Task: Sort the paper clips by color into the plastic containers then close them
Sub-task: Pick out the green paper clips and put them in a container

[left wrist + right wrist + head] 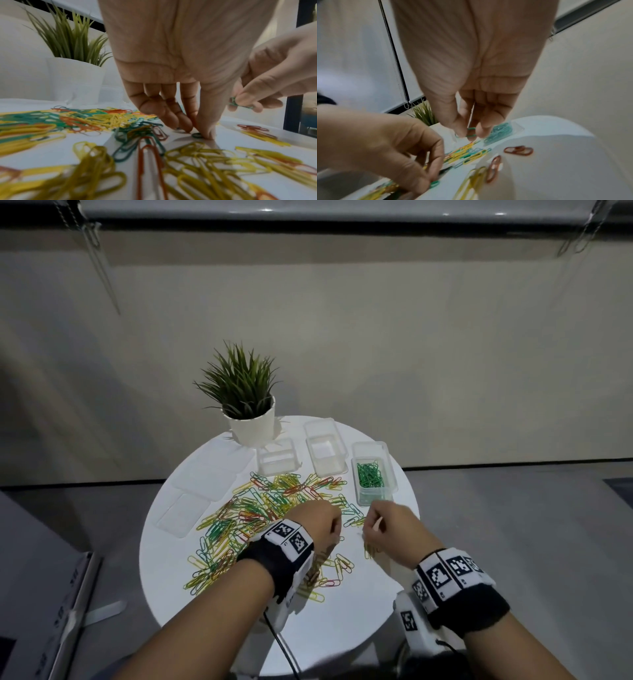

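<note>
Both hands low over scattered paper clips (260,518).
Left hand (317,520) pinching green clip (197,135) on tabletop (383,587); right hand (390,525) pinching green clips (471,132).

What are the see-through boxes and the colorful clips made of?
The boxes look like clear, glossy plastic: the white table shows through their walls. The paper clips seem to be bent wire with a smooth colored coating, probably plastic over metal, though that is a guess.
</note>
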### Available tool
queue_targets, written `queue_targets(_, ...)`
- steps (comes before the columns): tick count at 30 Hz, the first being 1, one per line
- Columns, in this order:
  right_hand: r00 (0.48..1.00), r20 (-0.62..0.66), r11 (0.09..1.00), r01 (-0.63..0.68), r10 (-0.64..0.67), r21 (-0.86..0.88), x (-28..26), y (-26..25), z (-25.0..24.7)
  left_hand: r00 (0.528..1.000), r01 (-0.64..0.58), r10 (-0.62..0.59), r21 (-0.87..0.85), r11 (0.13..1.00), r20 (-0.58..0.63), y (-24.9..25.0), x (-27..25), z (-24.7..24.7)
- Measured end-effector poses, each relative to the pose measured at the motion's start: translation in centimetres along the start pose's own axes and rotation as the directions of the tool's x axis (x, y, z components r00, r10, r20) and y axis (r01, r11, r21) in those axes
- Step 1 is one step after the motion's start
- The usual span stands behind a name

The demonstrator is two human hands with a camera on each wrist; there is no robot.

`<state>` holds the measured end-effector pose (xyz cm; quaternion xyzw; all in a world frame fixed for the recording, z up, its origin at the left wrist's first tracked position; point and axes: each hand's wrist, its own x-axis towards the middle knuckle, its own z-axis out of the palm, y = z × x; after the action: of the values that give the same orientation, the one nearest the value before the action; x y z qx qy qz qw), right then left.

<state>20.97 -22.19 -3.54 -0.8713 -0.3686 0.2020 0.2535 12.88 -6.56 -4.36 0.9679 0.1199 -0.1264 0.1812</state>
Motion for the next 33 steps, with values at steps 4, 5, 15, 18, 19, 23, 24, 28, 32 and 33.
queue_targets(4,0.998,-0.065,0.987,-0.012,0.001,-0.162,0.2,0.3,-0.5,1.000,-0.005,0.005,0.002,1.000,0.012,-0.6,-0.6,0.3)
queue_targets(5,0.998,-0.059,0.978,-0.008,-0.004,-0.211,0.2,0.2,-0.3,1.000,-0.004,0.003,0.012,1.000,0.008,-0.7,-0.7,0.4)
queue_targets(15,0.998,-0.022,0.958,0.045,-0.053,-0.282,-0.3,-0.1,1.1,0.999,-0.027,0.026,-0.032,0.999,-0.026,-1.1,-1.1,0.8)
queue_targets(18,0.998,0.015,0.957,0.069,-0.068,-0.282,-0.3,-0.1,1.6,0.999,-0.033,0.033,-0.019,0.999,-0.027,-1.1,-1.1,0.8)
queue_targets(19,0.997,0.026,0.964,0.077,-0.072,-0.255,-0.4,-0.1,1.7,0.999,-0.034,0.033,-0.018,0.999,-0.024,-1.1,-1.1,0.8)
queue_targets(23,0.997,-0.081,0.997,0.011,-0.005,0.071,-0.8,-0.2,1.1,0.999,-0.038,0.038,-0.007,0.999,-0.002,-0.9,-1.2,0.5)
queue_targets(24,0.992,-0.124,0.985,-0.007,0.029,0.173,-0.7,-0.2,0.7,0.999,-0.040,0.040,-0.009,0.999,0.006,-0.8,-1.2,0.4)
queue_targets(28,0.988,-0.080,0.831,-0.065,0.130,0.552,-0.3,-0.2,-0.1,0.998,-0.046,0.047,-0.017,0.999,0.051,-0.4,-1.4,0.1)
queue_targets(32,0.980,0.009,0.717,-0.152,0.199,0.680,0.1,0.2,-0.1,1.000,0.028,-0.027,-0.356,0.934,0.008,-0.7,-2.0,-0.4)
queue_targets(33,0.981,0.009,0.771,-0.159,0.194,0.617,0.2,0.4,-0.2,0.995,0.078,-0.098,-0.545,0.835,-0.007,-1.1,-2.1,-0.6)
